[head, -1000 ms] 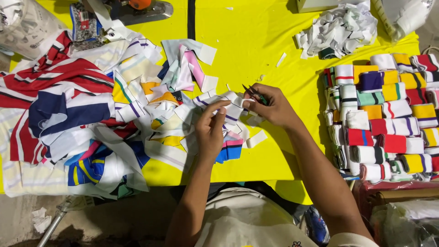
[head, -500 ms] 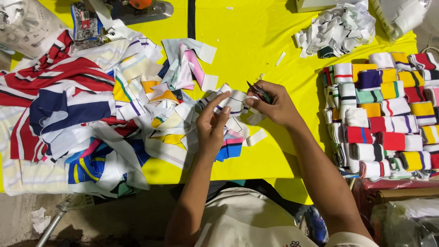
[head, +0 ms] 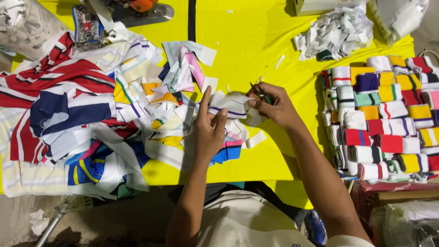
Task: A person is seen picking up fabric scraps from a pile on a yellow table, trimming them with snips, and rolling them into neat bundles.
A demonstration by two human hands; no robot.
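My left hand pinches a small white fabric piece with a dark stripe over the yellow table, fingers partly spread. My right hand grips small snips at the right edge of that same piece and holds the cloth there too. Under both hands lies a heap of cut striped fabric scraps in white, red, navy, yellow and pink.
Folded knit bands in many colours are stacked in rows at the right. A pile of white offcuts sits at the back right. A clear plastic bag is at the back left, a machine base at the back.
The left hand has opened its fingers and shifted slightly up along the white piece. The right hand with the snips stays at the piece's right edge.
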